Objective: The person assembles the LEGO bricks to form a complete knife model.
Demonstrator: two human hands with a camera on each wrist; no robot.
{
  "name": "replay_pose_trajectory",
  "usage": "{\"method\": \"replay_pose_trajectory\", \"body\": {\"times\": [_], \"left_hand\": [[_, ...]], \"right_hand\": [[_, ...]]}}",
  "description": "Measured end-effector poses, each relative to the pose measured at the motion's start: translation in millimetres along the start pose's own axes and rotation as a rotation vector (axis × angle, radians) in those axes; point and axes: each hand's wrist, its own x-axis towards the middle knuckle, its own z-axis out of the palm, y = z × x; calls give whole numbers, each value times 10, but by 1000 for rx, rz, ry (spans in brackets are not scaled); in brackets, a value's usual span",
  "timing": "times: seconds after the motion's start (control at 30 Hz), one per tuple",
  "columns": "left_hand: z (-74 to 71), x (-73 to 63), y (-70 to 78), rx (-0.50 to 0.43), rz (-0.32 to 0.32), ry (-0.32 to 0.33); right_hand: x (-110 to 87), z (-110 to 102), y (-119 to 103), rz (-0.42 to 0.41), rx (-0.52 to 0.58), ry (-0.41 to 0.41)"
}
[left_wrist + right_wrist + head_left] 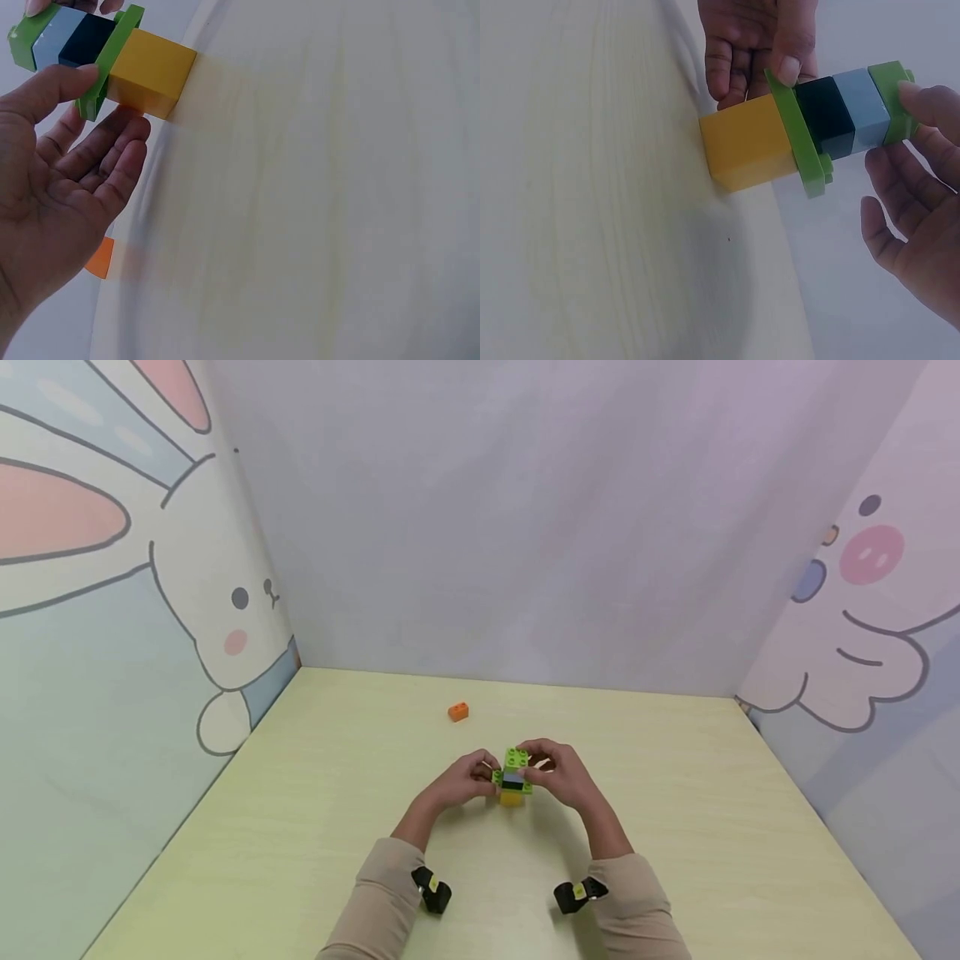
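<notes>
A stack of toy building blocks stands upright on the table between both hands. A yellow block [748, 142] forms its base, with a wider flat green plate [795, 135] on it. Above the plate come a dark brick [826, 118], a light blue brick [862, 112] and, topmost, a studded green brick [516, 759]. The left hand [459, 782] grips the plate's left end, thumb on one side; its other fingers curl close to the yellow block. With thumb and fingers, the right hand [564, 775] pinches the topmost green brick from the right.
Behind the stack, a little to its left, a small orange brick [458, 712] lies on the pale wooden table [675, 760]. A grey back wall [480, 527] and cartoon-printed side walls enclose the table. Both wrists carry black strapped devices.
</notes>
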Motion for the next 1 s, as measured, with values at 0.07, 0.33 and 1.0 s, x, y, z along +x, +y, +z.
{"method": "replay_pose_trajectory", "body": {"times": [0.07,0.33,1.0], "left_hand": [[4,4,7,-1,4,-2],[7,11,16,15,-14,7],[-19,-168,290,-3,-12,-13]], "right_hand": [[-3,-10,-1,1,-5,4],[-7,-13,-3,10,-22,12],[-40,45,17,-1,-34,20]]}}
